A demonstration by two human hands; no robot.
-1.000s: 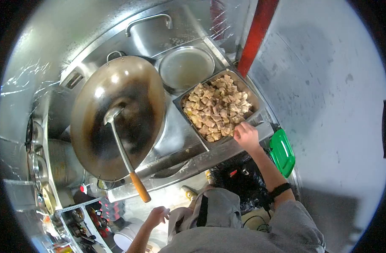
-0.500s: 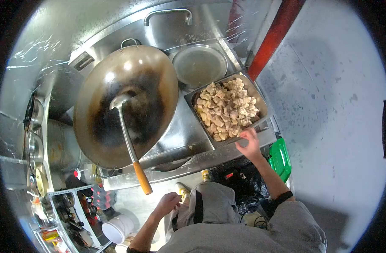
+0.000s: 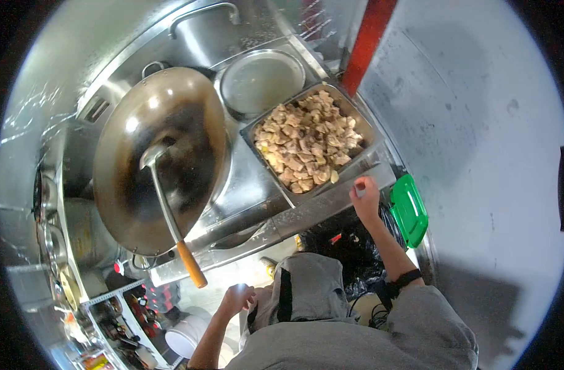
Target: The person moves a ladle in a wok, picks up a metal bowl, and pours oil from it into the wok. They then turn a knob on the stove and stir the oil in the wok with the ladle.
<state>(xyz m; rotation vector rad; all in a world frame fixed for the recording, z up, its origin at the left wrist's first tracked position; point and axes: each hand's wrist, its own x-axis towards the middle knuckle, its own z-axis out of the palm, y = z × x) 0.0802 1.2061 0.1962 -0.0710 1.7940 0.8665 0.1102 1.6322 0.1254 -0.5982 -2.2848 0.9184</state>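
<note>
Head view: at the surface's (image 3: 312, 214) left end, the wok (image 3: 171, 123) holds only a ladle (image 3: 164, 200) and no food. Below the front edge the left hand (image 3: 235, 299) hangs half open and empty. A round pan (image 3: 261, 80) of cloudy liquid sits at the back. The tray (image 3: 306, 142) beside it is heaped with pale chunks. The right hand (image 3: 365, 196) is at the tray's near corner, fingers curled; I cannot tell if they grip anything.

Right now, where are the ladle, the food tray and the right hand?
ladle (image 3: 164, 202): head view, metal shaft.
food tray (image 3: 245, 131): head view, left corner rim.
right hand (image 3: 365, 197): head view, back of hand.
</note>
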